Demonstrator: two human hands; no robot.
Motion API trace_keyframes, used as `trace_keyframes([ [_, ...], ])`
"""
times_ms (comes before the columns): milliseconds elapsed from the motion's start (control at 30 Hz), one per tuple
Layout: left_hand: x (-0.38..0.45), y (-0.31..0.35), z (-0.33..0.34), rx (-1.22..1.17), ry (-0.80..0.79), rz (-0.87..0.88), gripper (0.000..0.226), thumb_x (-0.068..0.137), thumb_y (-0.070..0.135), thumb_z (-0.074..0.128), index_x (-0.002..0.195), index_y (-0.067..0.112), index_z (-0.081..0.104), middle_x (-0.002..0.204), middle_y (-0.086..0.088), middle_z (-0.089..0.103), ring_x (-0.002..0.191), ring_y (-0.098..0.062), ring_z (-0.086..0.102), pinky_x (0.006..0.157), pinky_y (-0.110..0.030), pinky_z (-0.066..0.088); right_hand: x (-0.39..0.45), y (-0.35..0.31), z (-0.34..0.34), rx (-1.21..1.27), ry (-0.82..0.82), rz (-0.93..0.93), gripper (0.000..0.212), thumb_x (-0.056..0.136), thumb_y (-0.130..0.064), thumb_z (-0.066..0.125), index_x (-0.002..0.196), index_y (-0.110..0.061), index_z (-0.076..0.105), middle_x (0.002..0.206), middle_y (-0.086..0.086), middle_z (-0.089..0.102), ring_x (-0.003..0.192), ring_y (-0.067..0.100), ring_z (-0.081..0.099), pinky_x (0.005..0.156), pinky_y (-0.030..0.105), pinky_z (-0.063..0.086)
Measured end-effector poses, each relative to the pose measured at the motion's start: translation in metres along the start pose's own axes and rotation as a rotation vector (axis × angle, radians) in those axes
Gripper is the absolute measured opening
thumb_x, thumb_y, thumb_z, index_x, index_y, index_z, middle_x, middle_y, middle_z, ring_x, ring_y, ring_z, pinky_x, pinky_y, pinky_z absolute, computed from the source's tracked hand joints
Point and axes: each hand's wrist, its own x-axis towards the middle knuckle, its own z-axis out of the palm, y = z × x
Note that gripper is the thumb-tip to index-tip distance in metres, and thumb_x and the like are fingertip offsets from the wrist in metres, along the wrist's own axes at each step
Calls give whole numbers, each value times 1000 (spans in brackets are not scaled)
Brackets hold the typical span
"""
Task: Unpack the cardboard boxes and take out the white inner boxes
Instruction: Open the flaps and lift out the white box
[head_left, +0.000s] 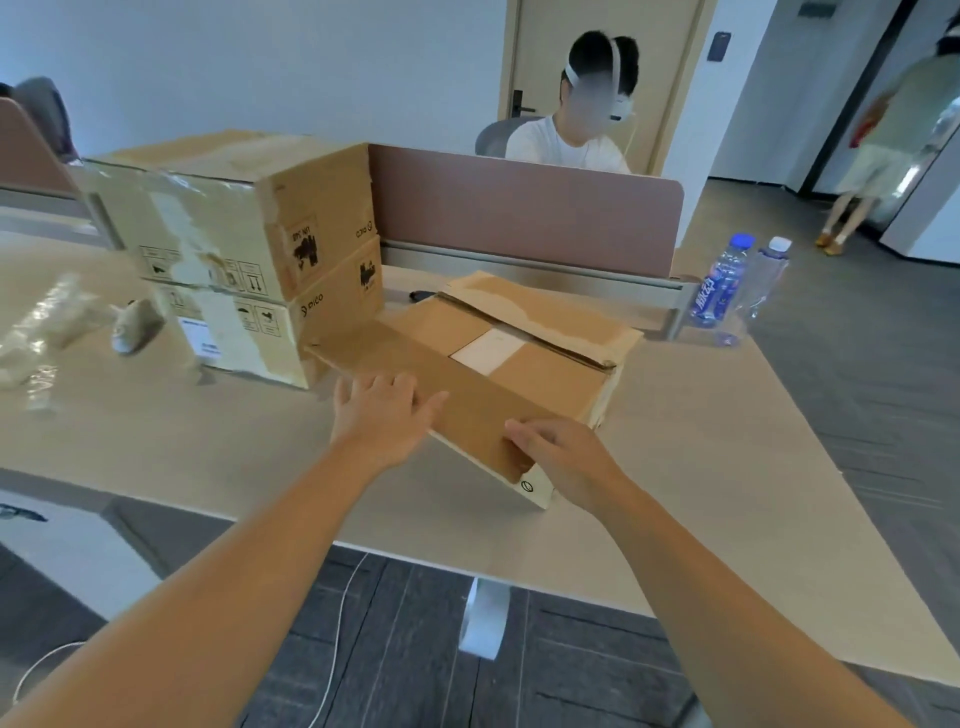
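Note:
A cardboard box (550, 384) lies on the table in front of me with its top flaps partly apart. A patch of the white inner box (488, 349) shows through the gap between the flaps. The near flap (415, 364) folds out toward me. My left hand (382, 415) rests flat on that flap's left part, fingers spread. My right hand (558, 454) grips the flap's near right corner, thumb on top. Two more taped cardboard boxes (249, 249) stand stacked at the left behind it.
Crumpled clear plastic wrap (47, 322) and a small pale object (130, 325) lie on the table (701, 493) at left. Two water bottles (727, 280) stand at the far right. A brown divider (519, 202) runs behind the boxes; a person sits beyond it.

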Motion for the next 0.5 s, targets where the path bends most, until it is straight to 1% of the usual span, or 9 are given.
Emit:
trace_keyframes([
  [33,-1,2,3,62,-79,-27,52,94,57,26,110,17,55,126,-9,52,127,-29,35,110,-45,18,0,4,1,-63,-21,30,49,96,-37,41,94,5,66,113,13,62,103,30,54,84,32,38],
  [100,-1,9,9,114,-194,-31,56,93,58,28,122,16,51,135,-11,45,132,-31,30,111,-48,17,3,12,2,-226,-30,27,43,97,-34,39,105,-3,68,136,5,49,124,22,42,100,27,30],
  [167,2,18,18,48,-236,-4,56,93,55,34,128,13,46,138,-12,41,132,-32,31,109,-46,24,7,19,1,-391,-59,-12,38,98,-33,38,110,-13,68,147,1,36,137,18,26,111,29,17],
  [200,6,24,23,-21,-241,7,56,93,53,37,130,11,44,139,-13,40,131,-32,31,109,-44,26,9,22,0,-427,-64,-37,36,98,-32,39,111,-15,68,149,1,34,138,17,23,113,30,15],
  [267,16,39,29,-168,-236,0,58,93,50,40,136,11,37,144,-12,35,134,-31,28,110,-45,25,17,30,-4,-408,-12,-56,31,96,-28,45,108,-11,68,142,2,43,133,18,32,106,24,21],
  [333,29,54,30,-262,-228,-72,61,93,50,39,142,15,29,149,-12,27,139,-32,20,113,-49,18,27,36,-13,-369,124,-58,27,93,-25,51,106,-8,67,125,4,55,122,21,44,90,21,29],
  [367,36,61,29,-308,-237,-127,64,93,51,38,145,16,24,152,-12,21,141,-33,13,113,-53,14,33,39,-19,-361,191,-49,27,92,-25,52,108,-8,65,121,4,56,119,21,45,86,20,29],
  [433,50,73,28,-400,-280,-233,72,93,55,35,149,17,10,157,-11,3,143,-34,-2,111,-60,7,46,44,-31,-360,275,-3,30,92,-25,52,118,-10,59,126,3,52,122,18,42,89,18,28],
  [500,63,82,32,-441,-320,-303,80,92,59,33,150,18,-4,156,-8,-16,142,-36,-16,108,-64,3,60,50,-40,-395,296,36,35,92,-26,53,124,-11,55,132,3,49,125,18,39,96,20,27],
])
